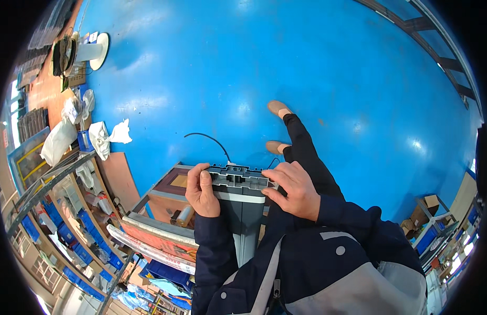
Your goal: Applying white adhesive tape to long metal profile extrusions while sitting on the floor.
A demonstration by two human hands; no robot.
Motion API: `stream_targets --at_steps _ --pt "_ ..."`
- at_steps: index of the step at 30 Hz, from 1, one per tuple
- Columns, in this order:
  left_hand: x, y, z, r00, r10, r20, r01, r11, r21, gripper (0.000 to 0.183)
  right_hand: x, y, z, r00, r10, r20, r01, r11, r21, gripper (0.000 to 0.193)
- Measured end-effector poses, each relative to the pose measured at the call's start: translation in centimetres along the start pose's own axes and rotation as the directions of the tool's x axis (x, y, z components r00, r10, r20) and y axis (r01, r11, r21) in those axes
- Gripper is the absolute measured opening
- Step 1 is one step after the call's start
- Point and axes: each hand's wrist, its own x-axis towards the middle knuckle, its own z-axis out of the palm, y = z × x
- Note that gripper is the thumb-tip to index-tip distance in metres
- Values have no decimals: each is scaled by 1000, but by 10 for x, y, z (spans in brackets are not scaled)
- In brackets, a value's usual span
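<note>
In front of my body is a tall dark grey housing (242,223) with a pale band across its upper part. At its top lies a long grey slotted part (238,179) with ribs and notches. My left hand (202,191) grips the left end of this part between thumb and fingers. At the right end, my right hand (293,190) pinches it with thumb and forefinger. A thin black cable (209,137) curves out from behind the part onto the floor side. The undersides of the fingertips are hidden.
To the left stands a workbench (159,239) with a cardboard roll (185,215) on it. Shelving with blue bins (80,252) fills the lower left. White sacks (59,142) and a white spool (99,51) are farther off. A rack with boxes (427,220) stands at right.
</note>
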Motion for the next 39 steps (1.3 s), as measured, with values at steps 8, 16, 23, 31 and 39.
stream_targets --at_steps 8,16,23,31,39 --pt "-2 -9 -3 999 -47 -21 45 995 -84 20 0 -1 0 1000 -21 -12 21 999 -38 37" --pt "-2 -5 -6 997 -62 -49 58 995 -80 20 5 -2 0 1000 -18 -2 18 998 -54 36" --pt "-6 -1 2 989 -85 -119 77 994 -74 19 13 -11 -12 997 54 61 -51 997 -53 34" --pt "-7 -1 2 978 -22 -208 10 998 -60 18 17 -16 -15 985 104 139 -98 994 -52 33" --pt "-4 1 1 979 31 -203 -31 1000 2 13 17 -13 -16 982 99 158 -95 995 -33 34"
